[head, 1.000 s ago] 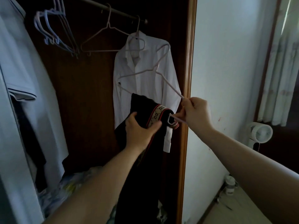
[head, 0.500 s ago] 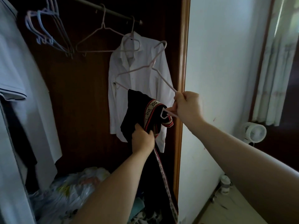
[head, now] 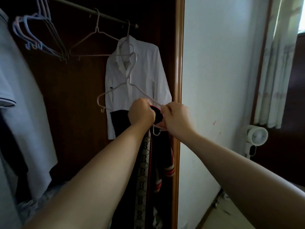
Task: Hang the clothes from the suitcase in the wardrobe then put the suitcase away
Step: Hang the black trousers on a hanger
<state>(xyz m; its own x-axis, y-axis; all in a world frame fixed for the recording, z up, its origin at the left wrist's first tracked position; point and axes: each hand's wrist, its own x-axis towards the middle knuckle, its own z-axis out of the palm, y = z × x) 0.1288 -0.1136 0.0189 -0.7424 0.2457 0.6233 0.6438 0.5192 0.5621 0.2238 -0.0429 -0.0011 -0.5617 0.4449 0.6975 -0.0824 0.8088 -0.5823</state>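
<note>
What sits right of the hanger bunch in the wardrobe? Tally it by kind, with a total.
Hangers: 3 (empty hanger, shirt's hanger, held hanger)
White shirt: 1
Black garment: 1
Total: 5

In the wardrobe (head: 179, 63), right end
My left hand (head: 142, 114) grips the black banded garment (head: 148, 162), my right hand (head: 176, 119) the pale wire hanger (head: 115, 87), before the white shirt (head: 148, 71) on the metal rail (head: 92, 11).

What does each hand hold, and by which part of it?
The left hand grips the dark garment at its top edge. The right hand grips the pale hanger at one shoulder end.
</note>
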